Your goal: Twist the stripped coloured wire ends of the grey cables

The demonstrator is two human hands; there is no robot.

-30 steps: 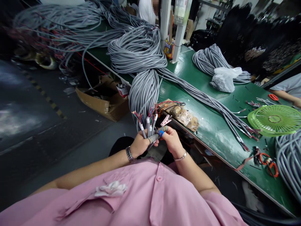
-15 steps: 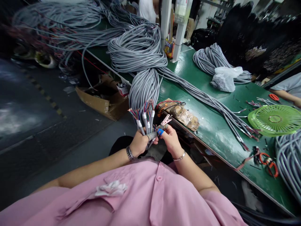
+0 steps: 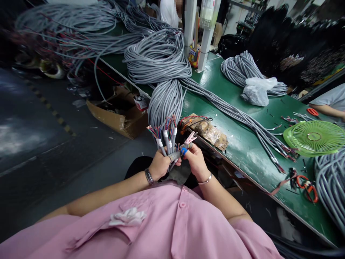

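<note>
My left hand (image 3: 159, 164) is closed around a bunch of grey cables (image 3: 165, 142) whose stripped ends fan upward, showing white sleeves and coloured wires. My right hand (image 3: 196, 160) is right beside it, its taped fingertips pinched on the cable ends near a blue-taped finger. A pink clip (image 3: 190, 137) sticks up just above my right hand. The cables run up into a thick grey bundle (image 3: 165, 102) hanging off the edge of the green table (image 3: 242, 144).
Large grey cable coils (image 3: 157, 54) lie on the table, with a white plastic bag (image 3: 257, 90), a green fan grille (image 3: 315, 136), orange-handled cutters (image 3: 307, 185) and a taped block (image 3: 207, 131). A cardboard box (image 3: 118, 117) sits on the floor. Another person's arm (image 3: 330, 108) rests at the right.
Both hands with the cable ends rose slightly and the fanned ends shifted a little to the left; otherwise little has changed.
</note>
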